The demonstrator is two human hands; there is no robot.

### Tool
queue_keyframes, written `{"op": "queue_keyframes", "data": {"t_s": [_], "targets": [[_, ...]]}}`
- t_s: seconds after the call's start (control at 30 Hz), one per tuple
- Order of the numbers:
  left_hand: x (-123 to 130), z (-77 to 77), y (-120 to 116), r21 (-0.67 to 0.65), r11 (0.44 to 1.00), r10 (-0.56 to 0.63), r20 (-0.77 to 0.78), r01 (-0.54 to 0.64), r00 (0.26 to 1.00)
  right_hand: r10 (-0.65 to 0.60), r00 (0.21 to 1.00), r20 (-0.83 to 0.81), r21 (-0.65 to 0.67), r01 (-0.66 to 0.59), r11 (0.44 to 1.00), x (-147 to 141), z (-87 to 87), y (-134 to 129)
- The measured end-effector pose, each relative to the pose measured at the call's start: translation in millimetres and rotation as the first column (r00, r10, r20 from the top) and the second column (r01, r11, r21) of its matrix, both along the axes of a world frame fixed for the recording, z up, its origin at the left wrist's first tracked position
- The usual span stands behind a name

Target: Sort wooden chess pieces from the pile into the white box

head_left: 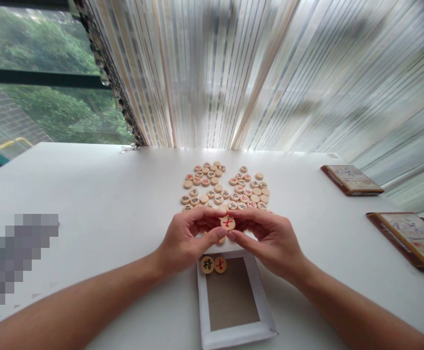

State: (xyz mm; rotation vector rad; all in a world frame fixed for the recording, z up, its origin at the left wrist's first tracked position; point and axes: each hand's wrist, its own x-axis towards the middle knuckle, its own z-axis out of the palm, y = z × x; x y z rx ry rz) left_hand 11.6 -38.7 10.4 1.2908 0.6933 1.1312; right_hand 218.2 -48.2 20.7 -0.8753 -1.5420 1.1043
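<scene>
Just beyond the far rim of the white-rimmed tray (239, 333), in the head view, holding one red-marked xiangqi piece (228, 223) between the fingertips of both hands. Pinching from one side with the left hand (184, 238), from the other with the right hand (275, 238); narrow grips, thumbs nearer to the tray than forefingers. At the tray's far left corner, resting side by side: a black general piece (207, 265) and a red advisor piece (220, 265). Beyond the tray, spread over the white worktop (124, 218): many loose xiangqi pieces (218, 199), some marked in red or black, some blank side up. Well to the right of the tray, lying flat: a nearer printed box (408, 238) and a farther printed box (352, 180). Judging by the grip, now steadying a single piece with its character toward the camera. For any next move, probably needing one firm pinch while loosening the other, and care against slipping on the round edge.
</scene>
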Motion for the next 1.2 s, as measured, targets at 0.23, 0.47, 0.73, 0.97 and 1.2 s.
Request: {"op": "queue_keyframes", "data": {"t_s": [0.23, 0.47, 0.73, 0.97, 1.2], "targets": [[-1.1, 1.9, -0.2, -0.001, 1.000, -0.003, -0.038, 0.003, 0.999, 0.025, 0.999, -0.022, 0.011, -0.025, 1.000, 0.1, -0.4, -0.5], [1.3, 2.6, 1.6, 0.090, 0.994, 0.061, -0.065, -0.056, 0.996, 0.026, 0.999, -0.033, 0.046, -0.025, 0.999, -1.5, -1.3, 1.3], [0.9, 3.6, 0.3, 0.116, 0.989, 0.098, -0.062, -0.090, 0.993, 0.017, 0.999, -0.028, 0.058, -0.016, 0.998, -2.5, -2.9, 2.3], [0.4, 3.2, 0.2, 0.095, 0.994, 0.067, -0.119, -0.055, 0.991, -0.002, 1.000, 0.016, 0.098, 0.000, 0.995, 0.2, -2.1, 0.3], [-1.5, 2.2, 0.8, 0.126, 0.992, 0.020, -0.141, -0.002, 0.990, 0.011, 0.999, -0.041, 0.069, -0.008, 0.998, -1.2, -0.9, 1.9]]}}
